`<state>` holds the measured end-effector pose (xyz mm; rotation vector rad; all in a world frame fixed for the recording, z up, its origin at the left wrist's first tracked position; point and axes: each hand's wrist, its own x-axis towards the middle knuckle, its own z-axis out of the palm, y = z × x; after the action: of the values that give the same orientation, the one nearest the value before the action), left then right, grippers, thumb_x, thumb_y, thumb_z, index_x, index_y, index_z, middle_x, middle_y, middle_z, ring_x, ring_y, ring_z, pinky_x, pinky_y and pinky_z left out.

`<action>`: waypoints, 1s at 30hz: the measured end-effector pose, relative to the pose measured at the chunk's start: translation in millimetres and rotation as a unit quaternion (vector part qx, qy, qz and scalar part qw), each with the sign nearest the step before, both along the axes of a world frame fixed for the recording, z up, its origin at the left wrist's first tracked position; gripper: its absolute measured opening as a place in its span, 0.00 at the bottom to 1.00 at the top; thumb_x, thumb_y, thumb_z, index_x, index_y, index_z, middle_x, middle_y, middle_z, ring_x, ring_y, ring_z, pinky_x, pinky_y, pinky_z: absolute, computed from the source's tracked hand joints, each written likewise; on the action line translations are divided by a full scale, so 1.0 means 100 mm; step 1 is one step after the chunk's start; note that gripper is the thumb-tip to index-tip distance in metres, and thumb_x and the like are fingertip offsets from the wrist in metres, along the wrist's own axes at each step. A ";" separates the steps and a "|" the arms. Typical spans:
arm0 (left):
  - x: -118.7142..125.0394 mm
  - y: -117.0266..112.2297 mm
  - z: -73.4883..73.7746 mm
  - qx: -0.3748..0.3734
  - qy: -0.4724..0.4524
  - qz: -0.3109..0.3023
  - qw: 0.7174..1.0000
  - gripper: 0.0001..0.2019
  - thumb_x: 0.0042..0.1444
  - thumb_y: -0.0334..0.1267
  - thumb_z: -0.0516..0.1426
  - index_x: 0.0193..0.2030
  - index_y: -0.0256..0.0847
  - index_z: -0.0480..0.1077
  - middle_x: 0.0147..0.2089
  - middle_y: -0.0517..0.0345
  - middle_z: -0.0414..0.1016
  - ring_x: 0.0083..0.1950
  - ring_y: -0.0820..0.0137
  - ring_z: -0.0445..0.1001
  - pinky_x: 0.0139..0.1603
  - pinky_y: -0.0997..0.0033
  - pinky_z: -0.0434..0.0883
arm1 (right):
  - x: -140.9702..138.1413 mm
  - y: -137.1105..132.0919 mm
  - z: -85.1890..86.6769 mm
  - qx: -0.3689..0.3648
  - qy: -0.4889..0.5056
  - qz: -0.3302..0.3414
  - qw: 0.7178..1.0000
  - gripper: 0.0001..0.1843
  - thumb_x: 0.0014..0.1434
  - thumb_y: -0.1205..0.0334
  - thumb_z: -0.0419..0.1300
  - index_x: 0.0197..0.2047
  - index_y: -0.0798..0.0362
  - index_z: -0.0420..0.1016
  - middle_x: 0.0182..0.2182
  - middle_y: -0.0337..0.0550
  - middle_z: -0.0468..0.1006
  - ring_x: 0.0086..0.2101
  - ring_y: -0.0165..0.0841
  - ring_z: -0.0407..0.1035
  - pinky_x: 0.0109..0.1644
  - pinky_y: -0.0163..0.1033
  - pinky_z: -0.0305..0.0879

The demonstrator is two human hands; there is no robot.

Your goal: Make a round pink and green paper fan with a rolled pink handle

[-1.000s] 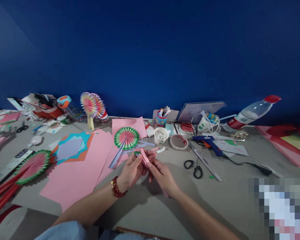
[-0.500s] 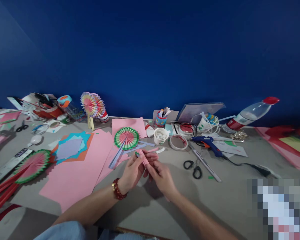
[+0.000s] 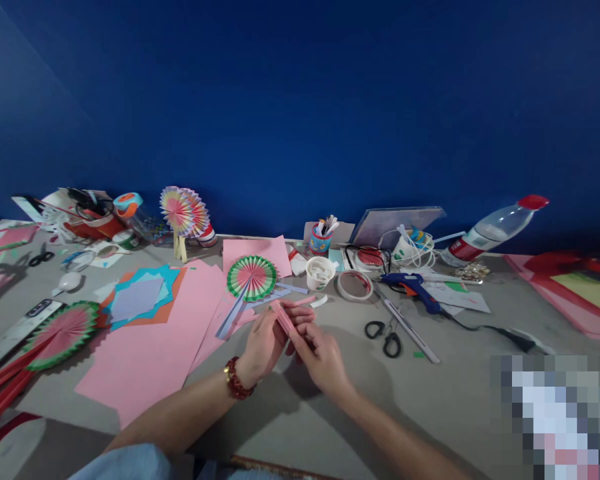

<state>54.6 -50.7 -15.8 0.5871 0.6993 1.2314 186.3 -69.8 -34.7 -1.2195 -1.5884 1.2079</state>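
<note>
Head view: left hand [image 3: 264, 347] and right hand [image 3: 326, 360] share a grip on the pink paper strip [image 3: 283, 318], pinching it above the bench [image 3: 430, 400], presumably to keep so narrow a piece steady; scissors [image 3: 383, 327] lie to the right, probably for easy reach

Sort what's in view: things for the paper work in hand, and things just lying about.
Likely for the job:
pink paper strip, held in left hand and right hand
pink sheets
scissors near the right hand
glue gun

Apparently just lying about:
bottle
phone
</note>
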 end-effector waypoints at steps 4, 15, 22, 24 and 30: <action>-0.02 0.00 0.00 0.011 -0.017 -0.010 1.000 0.15 0.64 0.48 0.57 0.45 0.36 0.70 0.45 0.43 0.81 0.48 0.56 0.81 0.34 0.68 0.74 | 0.01 0.01 -0.03 0.011 -0.008 0.002 1.000 0.21 0.68 0.44 0.52 0.30 0.49 0.68 0.25 0.40 0.78 0.23 0.31 0.69 0.29 0.34 0.61; -0.06 -0.02 -0.08 0.033 -0.005 -0.033 0.999 0.14 0.59 0.32 0.60 0.52 0.39 0.68 0.52 0.45 0.80 0.53 0.56 0.79 0.43 0.65 0.74 | 0.02 0.01 -0.05 0.024 -0.017 -0.004 1.000 0.20 0.68 0.45 0.53 0.30 0.50 0.68 0.25 0.39 0.78 0.23 0.30 0.69 0.29 0.34 0.61; -0.11 0.03 -0.08 0.070 -0.039 -0.068 0.994 0.15 0.63 0.41 0.59 0.52 0.36 0.70 0.53 0.41 0.79 0.54 0.54 0.78 0.55 0.55 0.72 | 0.05 0.05 -0.04 0.024 0.001 0.008 1.000 0.21 0.68 0.44 0.53 0.30 0.50 0.70 0.25 0.40 0.79 0.23 0.31 0.70 0.28 0.34 0.63; -0.11 0.04 -0.07 0.059 -0.045 -0.065 0.995 0.14 0.64 0.43 0.58 0.50 0.35 0.72 0.51 0.40 0.80 0.54 0.54 0.79 0.57 0.53 0.71 | 0.05 0.05 -0.03 0.027 -0.006 0.002 1.000 0.22 0.67 0.44 0.53 0.29 0.50 0.69 0.23 0.40 0.78 0.23 0.31 0.70 0.28 0.34 0.62; -0.11 -0.10 0.09 0.059 -0.034 -0.047 0.997 0.15 0.63 0.45 0.58 0.47 0.35 0.74 0.49 0.40 0.81 0.51 0.52 0.80 0.52 0.54 0.73 | 0.09 -0.07 0.15 0.082 -0.048 0.028 0.995 0.18 0.68 0.50 0.53 0.30 0.49 0.71 0.25 0.41 0.79 0.26 0.34 0.72 0.32 0.36 0.64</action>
<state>43.2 -60.8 -7.1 0.6653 0.5388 1.2056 195.6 -76.5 -20.2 -1.1488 -1.7671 1.0428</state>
